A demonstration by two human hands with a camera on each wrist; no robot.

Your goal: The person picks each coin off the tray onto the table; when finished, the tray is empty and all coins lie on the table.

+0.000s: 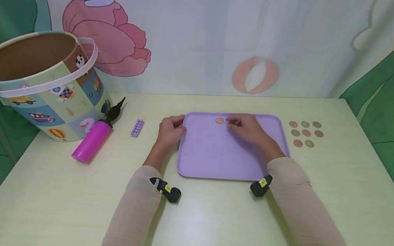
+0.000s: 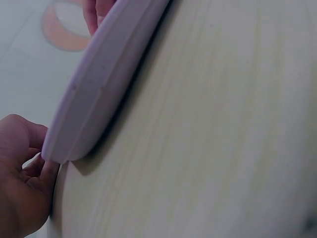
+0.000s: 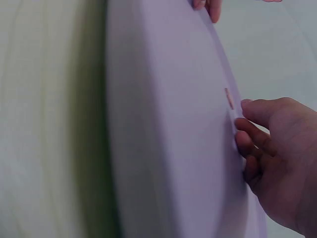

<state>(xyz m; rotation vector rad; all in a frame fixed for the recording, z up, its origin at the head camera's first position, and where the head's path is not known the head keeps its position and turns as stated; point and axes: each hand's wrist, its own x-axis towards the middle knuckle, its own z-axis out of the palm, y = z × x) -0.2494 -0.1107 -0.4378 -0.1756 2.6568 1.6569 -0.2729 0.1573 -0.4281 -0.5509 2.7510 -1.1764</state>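
A shallow purple tray (image 1: pixel 222 156) lies flat on the table. At its upper left corner my left hand (image 1: pixel 171 131) grips the rim; the left wrist view shows fingers on both sides of the tray edge (image 2: pixel 94 99). One copper-coloured coin (image 1: pixel 220 120) rests in the tray near its far edge. Just right of that coin, my right hand (image 1: pixel 247 130) hovers over the tray with loosely bent fingers. In the right wrist view its thumb and fingertips (image 3: pixel 246 105) are close to the coin (image 3: pixel 229 99) but apart from it, and nothing shows between them.
Several copper and silver coins (image 1: pixel 306 132) lie in rows right of the tray. To the left are a small purple toy brick (image 1: pixel 137 128), a magenta bottle with a black top (image 1: pixel 93 141) and a large patterned bucket (image 1: pixel 54 102). A printed curtain (image 1: pixel 197 41) hangs behind the table.
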